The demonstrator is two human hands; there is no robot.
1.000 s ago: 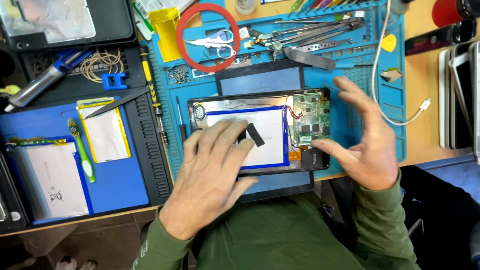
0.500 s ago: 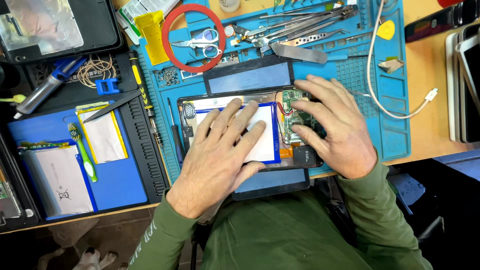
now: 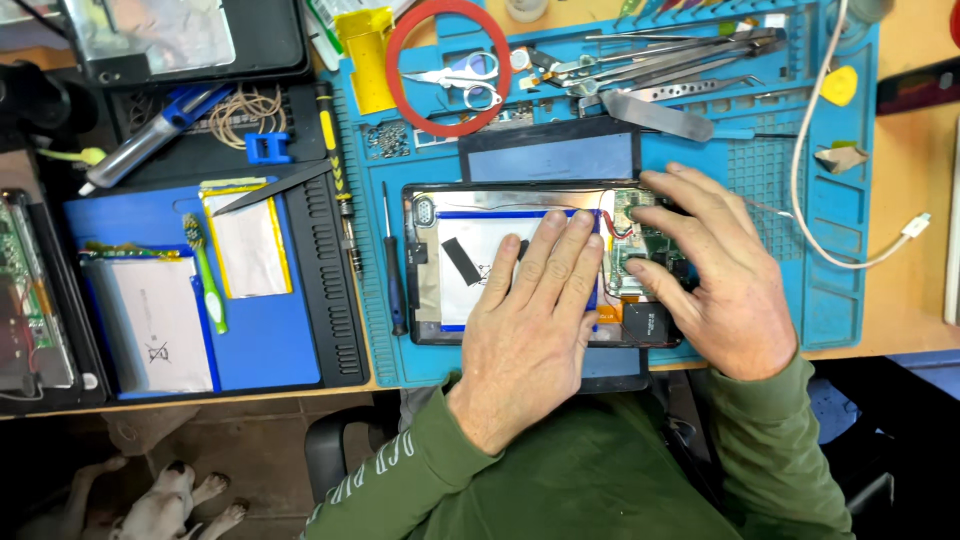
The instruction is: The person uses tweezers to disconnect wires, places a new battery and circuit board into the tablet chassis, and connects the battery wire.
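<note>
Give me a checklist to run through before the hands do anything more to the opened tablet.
1. Left hand flat on the white battery: ok.
2. Right hand on the green circuit board: ok, fingers cover part of it.
3. Tablet lies on the blue mat: ok.
4. Screwdriver lies beside the tablet, apart from it: ok.
5. Red wires near the board intact: cannot tell.
6. White cable kept off the tablet: ok.

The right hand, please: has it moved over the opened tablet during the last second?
Yes. The right hand has come left from beside the opened tablet onto its circuit board, beside the left hand.
</note>
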